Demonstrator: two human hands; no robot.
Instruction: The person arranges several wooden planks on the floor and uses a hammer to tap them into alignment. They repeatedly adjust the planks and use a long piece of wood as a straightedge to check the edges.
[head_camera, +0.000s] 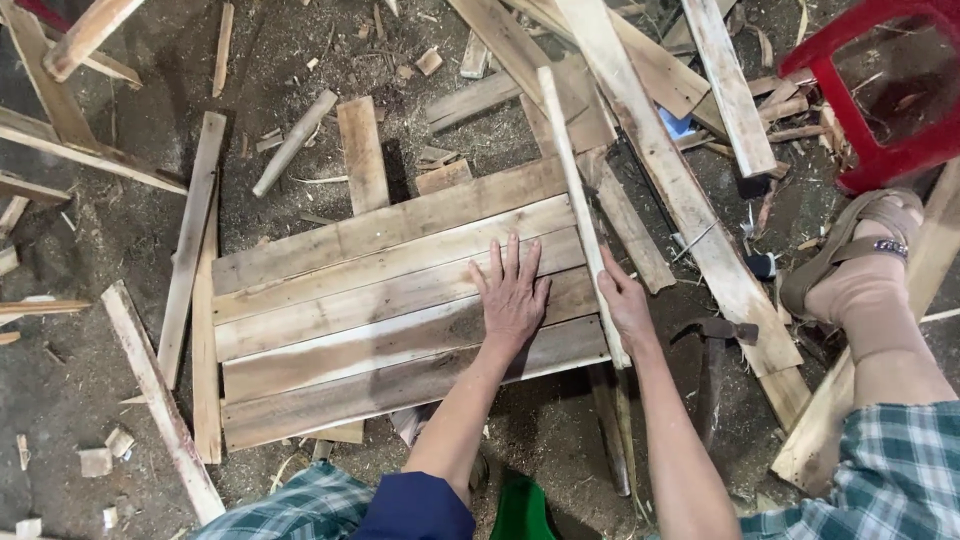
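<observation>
A person's left hand (512, 295) lies flat, fingers spread, on a panel of side-by-side planks (390, 300) at frame centre — holding nothing. The right hand (626, 305), at three o'clock from it, has its fingers closed around a thin wooden strip (578, 200) laid across the panel's right edge, running toward twelve o'clock. A hammer (712, 345) rests on the sawdust-strewn floor (90, 390) just beyond; a red plastic stool (850, 130) stands at two o'clock.
</observation>
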